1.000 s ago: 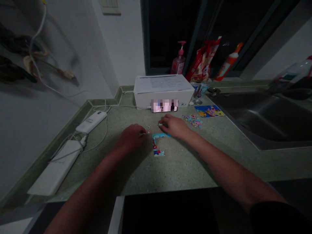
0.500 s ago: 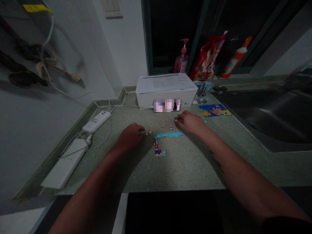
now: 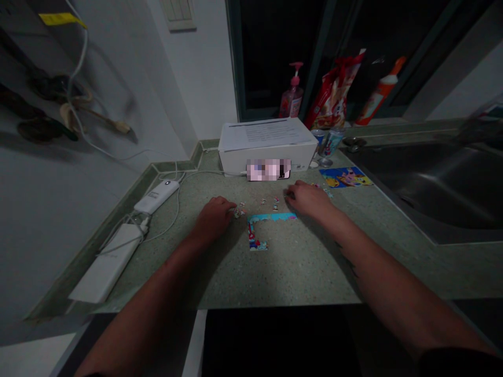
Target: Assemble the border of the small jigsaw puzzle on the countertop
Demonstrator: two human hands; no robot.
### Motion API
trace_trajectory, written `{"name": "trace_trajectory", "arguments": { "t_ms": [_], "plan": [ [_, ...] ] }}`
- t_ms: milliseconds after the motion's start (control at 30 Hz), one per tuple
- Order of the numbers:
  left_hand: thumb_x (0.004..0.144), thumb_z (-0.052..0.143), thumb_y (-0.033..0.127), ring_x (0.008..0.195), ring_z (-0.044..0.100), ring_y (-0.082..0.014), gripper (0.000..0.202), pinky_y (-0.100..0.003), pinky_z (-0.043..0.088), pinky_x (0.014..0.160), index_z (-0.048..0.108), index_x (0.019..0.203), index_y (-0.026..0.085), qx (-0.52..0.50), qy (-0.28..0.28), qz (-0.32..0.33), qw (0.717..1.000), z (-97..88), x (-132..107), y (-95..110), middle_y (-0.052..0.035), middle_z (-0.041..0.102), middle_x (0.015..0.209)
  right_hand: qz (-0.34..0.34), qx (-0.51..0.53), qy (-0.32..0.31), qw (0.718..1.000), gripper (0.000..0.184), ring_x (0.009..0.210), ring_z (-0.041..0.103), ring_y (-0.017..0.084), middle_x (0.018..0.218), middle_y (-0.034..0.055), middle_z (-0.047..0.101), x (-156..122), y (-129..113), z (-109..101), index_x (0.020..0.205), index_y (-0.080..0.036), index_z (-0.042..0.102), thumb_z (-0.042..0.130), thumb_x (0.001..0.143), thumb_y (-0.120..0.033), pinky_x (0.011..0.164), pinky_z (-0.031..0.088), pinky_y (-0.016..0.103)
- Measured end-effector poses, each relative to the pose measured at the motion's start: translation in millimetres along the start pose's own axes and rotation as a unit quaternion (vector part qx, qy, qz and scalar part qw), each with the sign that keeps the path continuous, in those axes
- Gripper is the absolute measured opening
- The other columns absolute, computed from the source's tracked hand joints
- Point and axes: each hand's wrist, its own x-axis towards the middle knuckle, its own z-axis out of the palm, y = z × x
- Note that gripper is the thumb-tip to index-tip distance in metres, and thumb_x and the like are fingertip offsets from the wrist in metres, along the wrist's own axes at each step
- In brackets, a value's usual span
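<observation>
A partly joined jigsaw puzzle (image 3: pixel 274 217) lies on the counter as a bracket-shaped edge, light blue along the top and red and blue down the left. My left hand (image 3: pixel 214 215) is curled, its fingertips at a small cluster of loose puzzle pieces (image 3: pixel 239 212); what they pinch, if anything, is hidden. My right hand (image 3: pixel 308 199) is closed in a pinch above the puzzle's right end, a tiny puzzle piece barely showing at its fingertips. Between the hands lie a few more loose pieces (image 3: pixel 275 207). Other pieces (image 3: pixel 328 192) are partly hidden behind my right hand.
A phone (image 3: pixel 268 170) leans on a white box (image 3: pixel 236 157). A blue and yellow picture card (image 3: pixel 346 177) lies at the right, before the sink (image 3: pixel 432 193). Cans (image 3: pixel 332 142) stand behind it. At left are a power bank (image 3: pixel 156 196), a white power strip (image 3: pixel 108 264) and cables.
The fingers of my left hand have shifted slightly at the piece cluster. My right hand has drawn back a little to the right. The joined puzzle stays as it was.
</observation>
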Motion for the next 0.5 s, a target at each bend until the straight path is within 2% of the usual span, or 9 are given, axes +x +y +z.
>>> {"name": "trace_trajectory", "arguments": {
  "t_ms": [133,333,500],
  "plan": [
    [0.103,0.059,0.023,0.116,0.069,-0.0302,0.029,-0.044,0.052,0.108,0.082,0.118,0.018,0.013,0.008,0.013,1.000,3.6,2.8,-2.7,-0.0135,0.077,0.118,0.003,-0.011,-0.027,1.000,0.030,0.100,0.073,0.031,0.120,0.0185,0.074,0.5,-3.0,-2.7,0.115,-0.017,0.082,0.057,0.102,-0.029,0.071,0.049,0.036],
    [0.099,0.062,0.022,0.112,0.069,-0.0318,0.021,-0.045,0.053,0.104,0.082,0.107,0.018,0.019,0.034,-0.005,0.999,5.5,-0.5,-9.6,-0.0140,0.077,0.112,-0.013,0.007,-0.037,0.999,0.032,0.107,0.072,0.031,0.127,0.0167,0.074,-0.7,-6.2,-5.9,0.124,-0.021,0.081,0.058,0.104,-0.031,0.079,0.052,0.037],
    [0.099,0.061,0.019,0.115,0.068,-0.0326,0.025,-0.049,0.053,0.105,0.081,0.114,0.021,-0.007,0.044,0.036,0.998,9.4,0.4,-5.9,-0.0135,0.077,0.117,-0.022,0.013,-0.041,0.999,0.034,0.105,0.074,0.030,0.127,0.0172,0.074,-1.9,-7.4,-5.7,0.127,-0.020,0.081,0.057,0.104,-0.028,0.082,0.053,0.037]
  ]
}}
